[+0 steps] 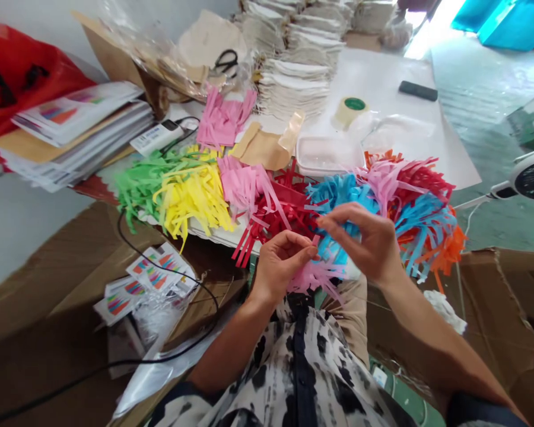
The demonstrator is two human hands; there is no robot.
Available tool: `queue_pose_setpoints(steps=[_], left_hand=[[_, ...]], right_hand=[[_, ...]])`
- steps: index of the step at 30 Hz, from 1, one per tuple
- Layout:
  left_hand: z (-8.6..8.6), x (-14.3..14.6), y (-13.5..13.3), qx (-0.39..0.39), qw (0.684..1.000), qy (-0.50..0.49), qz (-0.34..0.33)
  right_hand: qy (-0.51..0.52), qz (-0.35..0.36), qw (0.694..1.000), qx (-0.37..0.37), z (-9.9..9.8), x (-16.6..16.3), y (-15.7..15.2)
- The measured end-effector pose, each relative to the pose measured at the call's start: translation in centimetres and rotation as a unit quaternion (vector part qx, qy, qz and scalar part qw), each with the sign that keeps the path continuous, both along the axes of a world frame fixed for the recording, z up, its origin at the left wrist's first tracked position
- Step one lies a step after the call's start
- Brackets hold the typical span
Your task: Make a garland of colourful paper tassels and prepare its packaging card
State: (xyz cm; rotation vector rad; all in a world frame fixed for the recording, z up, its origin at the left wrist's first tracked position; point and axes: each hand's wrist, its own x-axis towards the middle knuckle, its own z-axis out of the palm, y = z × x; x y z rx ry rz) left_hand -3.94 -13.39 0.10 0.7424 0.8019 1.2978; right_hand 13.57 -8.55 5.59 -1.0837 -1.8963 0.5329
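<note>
Left hand [279, 261]: pinched, thumb against fingers, on the narrow top of a pink tassel [315, 277].
Right hand [370, 237]: raised just beside it, thumb and forefinger brought close together; whether a strand sits between them, I cannot tell.
Pink tassel: below the left hand, in front of the spotted shirt [289, 362], its strips fanning out under the grip.
Handling: likely very light and limp, with loose ends that splay easily and could crease or tear if tugged singly; the gathered top seems the surest hold, leaving the strips free.
Strips: flat, narrow ribbons, thin like tissue paper, pale pink and slightly see-through.
Bundles at the table edge: green bundle [137, 181], yellow bundle [198, 196] and pink bundle [244, 184], fluffy and matte; red bundle [289, 210], darker and a little glossier; blue bundle [338, 190], crinkled, partly behind the right hand.
Behind them: shallow plastic tray [329, 170], thin-walled with rounded corners; tape roll [349, 112], smooth and round; off-white stacks [293, 86], with uneven, layered edges; black-handled scissors [226, 61], hard loops among crinkled plastic wrap [160, 65].
</note>
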Motion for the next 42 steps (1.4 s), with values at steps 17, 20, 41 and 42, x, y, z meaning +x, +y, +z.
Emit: queue_pose_setpoints(steps=[17, 20, 41, 42], left_hand=[[-1.2, -2.1, -0.4, -0.061, 0.997, 0.041, -0.020], [-1.2, -2.3, -0.1, -0.061, 0.997, 0.042, -0.001], [2.0, 0.6, -2.7, 0.055, 0.990, 0.128, 0.034], [2.0, 0.7, -2.8, 0.063, 0.988, 0.137, 0.036]], right_hand=[[-0.327, -0.121, 0.927, -0.141, -5.0, -2.5, 25.0], [-0.290, -0.131, 0.941, -0.115, -4.0, -1.9, 23.8], [0.198, -0.039, 0.968, -0.151, -1.0, -0.2, -5.9], [0.196, -0.041, 0.969, -0.147, -0.9, -0.2, -6.1]])
